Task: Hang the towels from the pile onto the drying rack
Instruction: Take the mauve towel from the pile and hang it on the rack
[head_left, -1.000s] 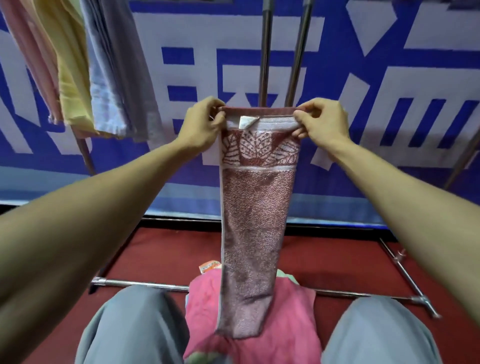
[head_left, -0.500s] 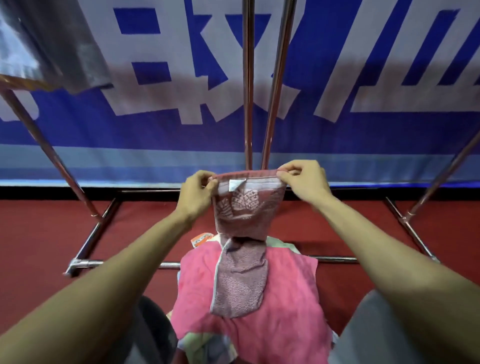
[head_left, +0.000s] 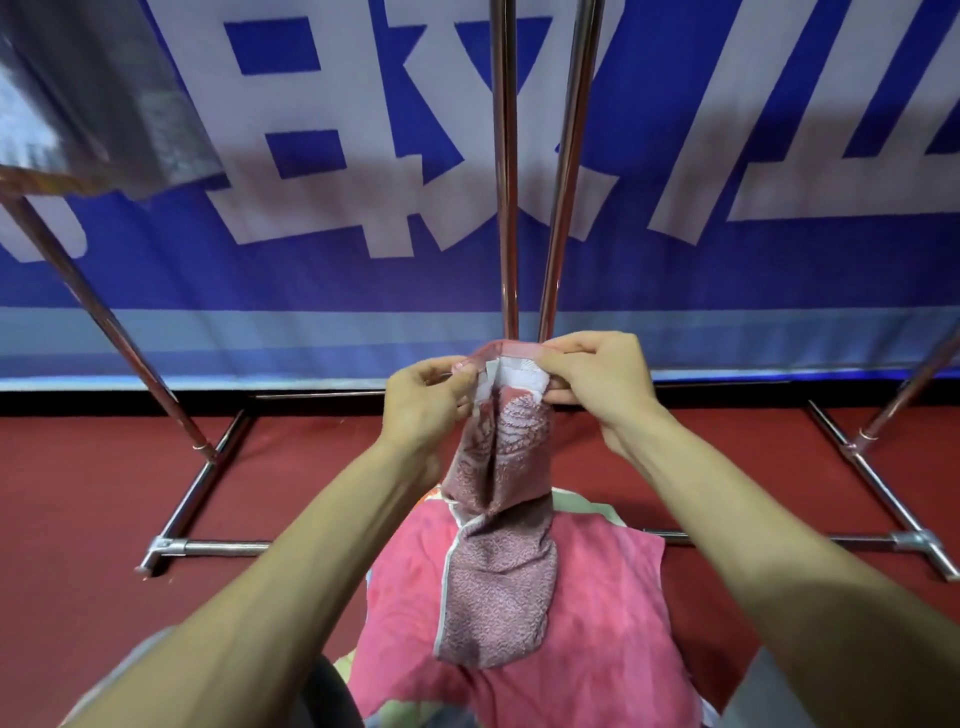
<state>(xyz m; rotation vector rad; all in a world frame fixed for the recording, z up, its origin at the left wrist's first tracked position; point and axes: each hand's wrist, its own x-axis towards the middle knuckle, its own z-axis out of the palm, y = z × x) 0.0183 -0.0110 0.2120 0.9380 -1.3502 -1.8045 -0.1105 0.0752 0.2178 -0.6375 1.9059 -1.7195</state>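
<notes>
A dusty-red patterned towel (head_left: 498, 561) with a white band and label hangs from both hands, its lower half lying on the pile. My left hand (head_left: 423, 410) pinches its top left corner. My right hand (head_left: 597, 384) pinches the top right corner, close to the left hand, so the top edge bunches. Under it lies the pile, topped by a bright pink towel (head_left: 597, 623). The steel drying rack (head_left: 506, 171) stands right behind, its two centre poles rising above my hands.
The rack's base bars (head_left: 208, 546) lie on the red floor to the left and right (head_left: 883, 499). A grey towel (head_left: 104, 104) hangs at the top left. A blue and white banner (head_left: 727, 260) covers the wall behind. My knees frame the pile.
The hands have lowered the towel from chest height toward the pile and moved closer together, so the top edge folds inward. The view has tilted down.
</notes>
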